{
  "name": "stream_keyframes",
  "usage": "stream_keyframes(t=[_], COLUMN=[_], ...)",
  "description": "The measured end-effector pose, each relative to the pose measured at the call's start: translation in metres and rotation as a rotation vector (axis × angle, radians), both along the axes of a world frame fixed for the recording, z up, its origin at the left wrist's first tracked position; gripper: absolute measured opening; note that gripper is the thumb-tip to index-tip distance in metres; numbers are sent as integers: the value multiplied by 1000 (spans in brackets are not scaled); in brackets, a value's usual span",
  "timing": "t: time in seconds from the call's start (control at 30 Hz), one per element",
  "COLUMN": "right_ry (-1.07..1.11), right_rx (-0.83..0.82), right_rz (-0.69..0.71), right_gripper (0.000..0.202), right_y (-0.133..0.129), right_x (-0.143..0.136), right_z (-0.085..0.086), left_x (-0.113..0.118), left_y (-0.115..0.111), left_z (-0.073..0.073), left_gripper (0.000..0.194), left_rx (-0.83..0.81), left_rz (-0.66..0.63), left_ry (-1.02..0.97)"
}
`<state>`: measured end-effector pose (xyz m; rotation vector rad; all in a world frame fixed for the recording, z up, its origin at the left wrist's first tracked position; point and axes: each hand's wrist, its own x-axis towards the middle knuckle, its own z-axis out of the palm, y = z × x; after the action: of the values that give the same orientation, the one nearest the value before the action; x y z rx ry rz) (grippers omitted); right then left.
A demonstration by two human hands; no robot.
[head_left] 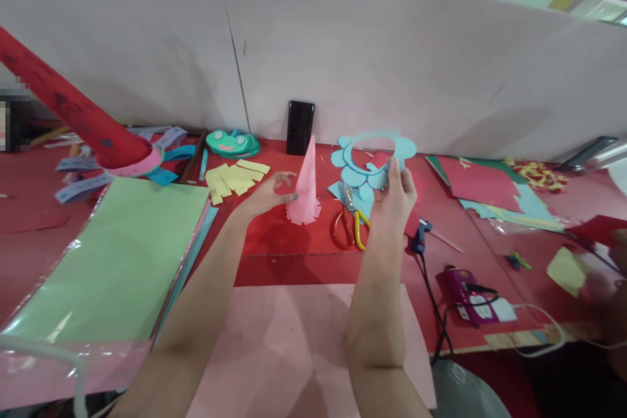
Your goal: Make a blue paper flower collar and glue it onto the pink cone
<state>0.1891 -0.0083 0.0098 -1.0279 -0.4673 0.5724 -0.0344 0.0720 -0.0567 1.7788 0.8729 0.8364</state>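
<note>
A pink cone [307, 184] with a notched base stands upright on the red table. My left hand [275, 192] is beside it on the left, fingers apart and bent toward the cone; whether they touch it I cannot tell. To the right, my right hand [400, 188] pinches the edge of a light blue flower-shaped ring [353, 176] between thumb and fingers. Below the ring lie scissors [343, 227] with red and yellow handles and pieces of light blue paper [364, 198].
A black phone [300, 127] leans on the white wall. Yellow strips [234, 180], a green paper stack [122, 255] and a red cone [78, 108] are left. A glue gun [421, 235], power strip [467, 297] and cables lie right. Pink paper [294, 346] lies in front.
</note>
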Motion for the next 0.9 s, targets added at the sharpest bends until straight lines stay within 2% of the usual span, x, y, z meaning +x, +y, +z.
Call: stream_keyframes(t=[0.07,0.13,0.2,0.3,0.37,0.5,0.7,0.8,0.9], right_ry=[-52,-62,-35,10,35,84,-68,-84,-111], right_rx=[-24,-25,-8,32,46,37,-19,-36,-148], right_rz=[-16,-31,-30,-22,-16,6,107,178,350], right_gripper=[26,27,27,25,25,28,32,30,29], right_y=[1,3,3,2,1,-1,0,0,3], right_x=[1,2,1,-1,-2,-2,-9,-18,-22], right_z=[-2,-4,-4,-1,1,3,2,3,-1], left_x=[8,18,31,48,54,47,35,34,27], left_y=[-2,-6,-12,-20,-23,-23,-25,-25,-24], left_z=[2,3,2,-1,-1,3,13,16,20], left_gripper=[61,83,94,98,89,72,76,68,66], left_rx=[41,90,152,262,201,16,-53,-43,-65], left_rz=[69,82,104,283,311,190,-68,-111,-122], left_ry=[-60,-80,-64,-40,-21,-72,-74,-60,-27])
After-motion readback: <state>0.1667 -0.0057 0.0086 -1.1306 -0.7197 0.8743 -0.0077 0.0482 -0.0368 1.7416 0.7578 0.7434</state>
